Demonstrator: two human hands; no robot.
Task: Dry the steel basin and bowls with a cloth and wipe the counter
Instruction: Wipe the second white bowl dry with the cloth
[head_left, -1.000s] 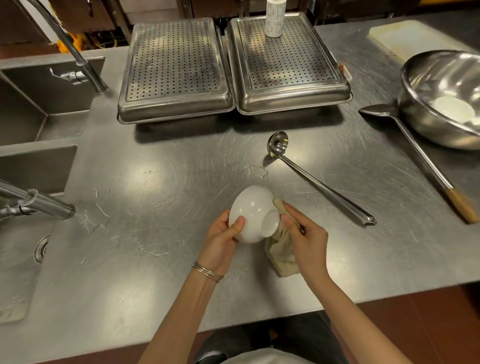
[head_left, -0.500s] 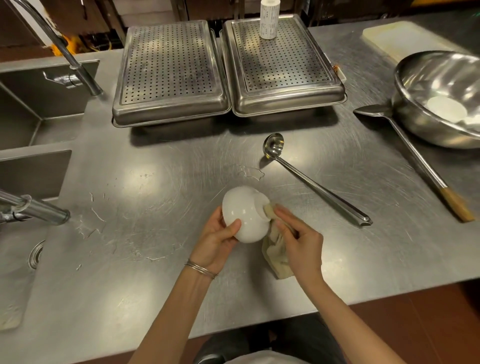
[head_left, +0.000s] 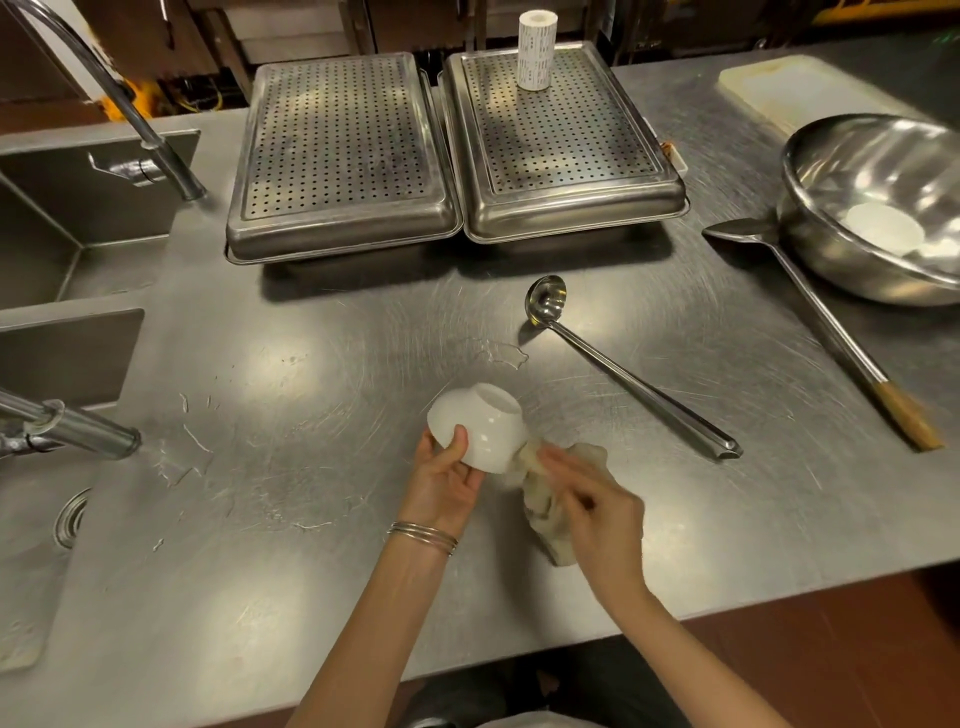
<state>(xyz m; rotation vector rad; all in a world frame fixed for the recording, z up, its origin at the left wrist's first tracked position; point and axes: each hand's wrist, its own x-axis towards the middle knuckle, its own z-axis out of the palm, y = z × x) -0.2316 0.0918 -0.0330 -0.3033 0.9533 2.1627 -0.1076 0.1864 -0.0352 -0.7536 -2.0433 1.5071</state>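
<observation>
The left hand (head_left: 441, 483) holds a small white bowl (head_left: 480, 428) above the steel desk (head_left: 311, 415), near its front edge. The bowl is turned so that its foot ring points up and away from the person. The thumb lies on the near side of the bowl and the other fingers curl under it, so this hand is closed around the bowl. Thin metal bangles (head_left: 423, 537) sit on the left wrist.

The right hand (head_left: 597, 514) is just to the right of the bowl and a little nearer to the person. It grips a crumpled beige cloth (head_left: 545, 499), and its fingers press the cloth against the lower right side of the bowl. This hand is blurred, so the exact finger positions I cannot tell.

A steel ladle (head_left: 623, 374) lies on the desk beyond the hands, to the right. Far right stands a large steel basin (head_left: 883, 208) with another white bowl (head_left: 883, 228) inside it. A long spatula (head_left: 821, 322) with a wooden handle end lies beside the basin. Small water marks (head_left: 504, 356) show on the desk behind the held bowl.
</observation>
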